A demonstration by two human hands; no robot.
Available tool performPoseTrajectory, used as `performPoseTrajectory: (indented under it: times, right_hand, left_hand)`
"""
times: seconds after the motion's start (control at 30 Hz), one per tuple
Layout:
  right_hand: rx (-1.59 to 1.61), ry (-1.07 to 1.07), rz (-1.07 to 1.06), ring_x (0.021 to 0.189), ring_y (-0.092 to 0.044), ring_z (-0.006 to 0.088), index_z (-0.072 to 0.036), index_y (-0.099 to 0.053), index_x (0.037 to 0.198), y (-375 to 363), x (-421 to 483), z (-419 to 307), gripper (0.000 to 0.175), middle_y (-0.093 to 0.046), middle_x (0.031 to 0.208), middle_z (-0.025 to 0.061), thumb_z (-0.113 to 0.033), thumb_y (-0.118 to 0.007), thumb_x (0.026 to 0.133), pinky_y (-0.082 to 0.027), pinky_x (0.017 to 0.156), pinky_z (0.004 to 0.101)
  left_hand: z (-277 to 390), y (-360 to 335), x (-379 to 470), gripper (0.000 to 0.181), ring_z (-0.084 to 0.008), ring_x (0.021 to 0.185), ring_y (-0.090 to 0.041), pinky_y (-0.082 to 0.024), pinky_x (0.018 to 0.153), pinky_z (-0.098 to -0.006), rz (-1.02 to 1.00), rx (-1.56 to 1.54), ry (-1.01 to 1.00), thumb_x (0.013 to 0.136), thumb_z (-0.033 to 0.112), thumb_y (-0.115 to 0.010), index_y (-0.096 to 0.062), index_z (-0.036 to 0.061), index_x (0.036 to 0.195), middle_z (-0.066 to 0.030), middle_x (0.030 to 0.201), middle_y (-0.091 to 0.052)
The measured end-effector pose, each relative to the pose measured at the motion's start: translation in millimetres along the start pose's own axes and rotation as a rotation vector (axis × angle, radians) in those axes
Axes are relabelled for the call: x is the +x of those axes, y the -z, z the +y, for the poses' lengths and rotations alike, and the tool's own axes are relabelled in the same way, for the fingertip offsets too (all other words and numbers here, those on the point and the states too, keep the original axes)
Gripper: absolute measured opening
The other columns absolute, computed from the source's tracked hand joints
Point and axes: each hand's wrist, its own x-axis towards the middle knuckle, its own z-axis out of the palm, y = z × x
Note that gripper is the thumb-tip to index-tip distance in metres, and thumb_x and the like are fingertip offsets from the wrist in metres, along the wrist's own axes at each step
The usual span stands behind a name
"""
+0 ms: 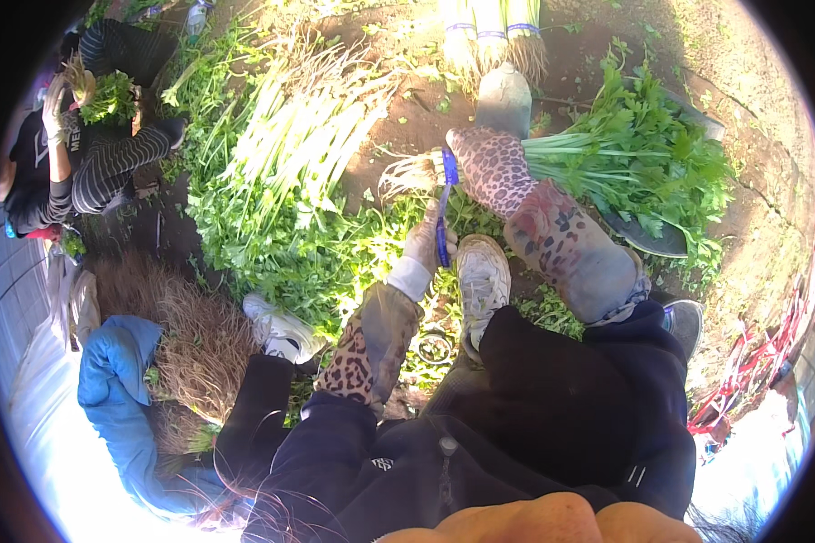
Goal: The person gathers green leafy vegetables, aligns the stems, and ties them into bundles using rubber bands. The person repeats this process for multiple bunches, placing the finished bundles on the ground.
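Observation:
A bundle of leafy celery-like greens (pixel 604 153) lies before me, its pale roots (pixel 407 173) to the left and its leaves to the right. Blue tape (pixel 450 166) wraps the stalks near the roots, and a long tail hangs from it. In its pale glove, my left hand (pixel 422 241) grips that tail below the bundle. My right hand (pixel 485 159), covered in leopard-print fabric, closes over the stalks just right of the tape; its fingers are mostly hidden.
Loose rooted greens (pixel 292 142) spread to the left. Several tied bunches (pixel 492 34) stand at the top beside a grey rounded object (pixel 504 102). A dark curved sheet (pixel 645 234) lies under the leaves. At left, another person (pixel 61 149) holds greens. Red strips (pixel 740 380) lie at right.

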Motion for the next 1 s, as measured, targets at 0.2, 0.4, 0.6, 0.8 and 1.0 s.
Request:
performPoseTrajectory:
  times: [0.2,0.4,0.6,0.8,1.0]
  right_hand:
    - [-0.099,0.054,0.018,0.094,-0.066,0.0274,-0.008,-0.060,0.101,-3.3,-2.4,-2.2,0.017,-0.067,0.093,0.0112,-0.016,-0.049,0.092,-0.053,0.075,0.0392]
    - [-0.176,0.162,-0.014,0.098,-0.063,0.0264,-0.009,-0.058,0.106,4.4,-10.1,-4.8,0.019,-0.064,0.100,0.0103,-0.017,-0.053,0.090,-0.052,0.077,0.0384]
    - [-0.198,0.107,-0.113,0.100,-0.064,0.0286,-0.008,-0.058,0.111,10.7,-4.6,-7.4,0.050,-0.067,0.101,0.0126,-0.024,-0.079,0.069,-0.053,0.082,0.0400]
    - [-0.214,0.058,-0.077,0.098,-0.065,0.0304,-0.004,-0.055,0.115,-11.7,8.6,-6.7,0.053,-0.066,0.105,0.0156,-0.032,-0.073,0.074,-0.053,0.083,0.0406]
    - [-0.128,0.019,-0.028,0.100,-0.064,0.0316,-0.005,-0.054,0.116,2.0,-12.1,-20.2,0.054,-0.065,0.108,0.0160,-0.035,-0.071,0.075,-0.052,0.085,0.0398]
  left_hand:
    - [22.2,-30.1,-33.0,0.035,-0.0120,0.044,-0.054,-0.045,0.039,-0.0257,-0.077,0.252,-0.147,0.089,0.032,-0.067,-0.057,0.0026,0.105,-0.0022,0.064,-0.057]
    - [45.6,-21.8,-12.0,0.037,-0.0111,0.072,-0.061,-0.050,0.060,-0.0225,-0.443,0.431,-0.205,0.094,0.026,-0.060,-0.057,0.0003,0.120,-0.0071,0.096,-0.066]
    - [51.6,-33.7,0.6,0.037,-0.0167,0.074,-0.064,-0.050,0.065,-0.0264,-0.232,0.526,-0.283,0.093,0.036,-0.059,-0.066,0.0001,0.103,-0.0076,0.088,-0.069]
    - [67.0,-78.1,-75.3,0.034,-0.0251,0.073,-0.066,-0.051,0.070,-0.0386,0.145,1.486,-0.591,0.090,0.035,-0.056,-0.069,0.0034,0.093,-0.0129,0.081,-0.070]
    - [61.1,-67.1,-204.2,0.040,-0.0291,0.083,-0.064,-0.049,0.077,-0.0377,-0.045,1.417,-0.947,0.091,0.047,-0.052,-0.068,0.0100,0.091,-0.0107,0.085,-0.067]
